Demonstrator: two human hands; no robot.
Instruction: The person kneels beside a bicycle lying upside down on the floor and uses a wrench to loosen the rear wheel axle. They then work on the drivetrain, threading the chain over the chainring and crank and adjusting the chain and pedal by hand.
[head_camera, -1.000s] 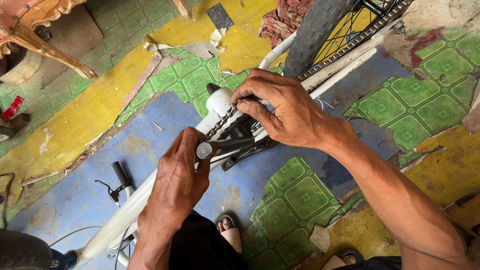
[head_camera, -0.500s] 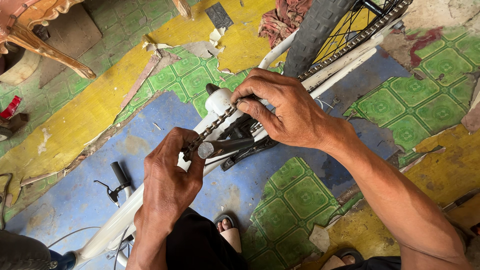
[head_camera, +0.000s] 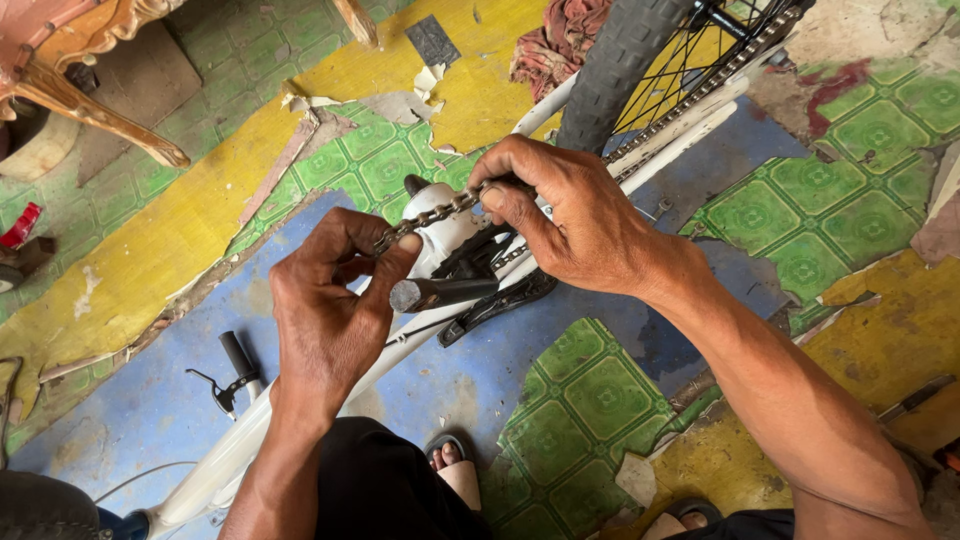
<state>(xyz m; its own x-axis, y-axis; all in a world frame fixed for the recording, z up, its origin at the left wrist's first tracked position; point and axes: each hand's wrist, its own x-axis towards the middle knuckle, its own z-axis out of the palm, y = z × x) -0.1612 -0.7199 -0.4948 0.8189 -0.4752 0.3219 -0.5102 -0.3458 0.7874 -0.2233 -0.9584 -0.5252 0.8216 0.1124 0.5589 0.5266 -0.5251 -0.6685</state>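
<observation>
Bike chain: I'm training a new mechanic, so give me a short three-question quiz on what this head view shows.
1. True or false: both hands, the left hand and the right hand, pinch the chain.
2. What colour is the bike frame? A) white B) red C) black
3. Which dark part juts out just below the chain, between the hands?

Key: 1 true; 2 A; 3 the crank arm.
</observation>
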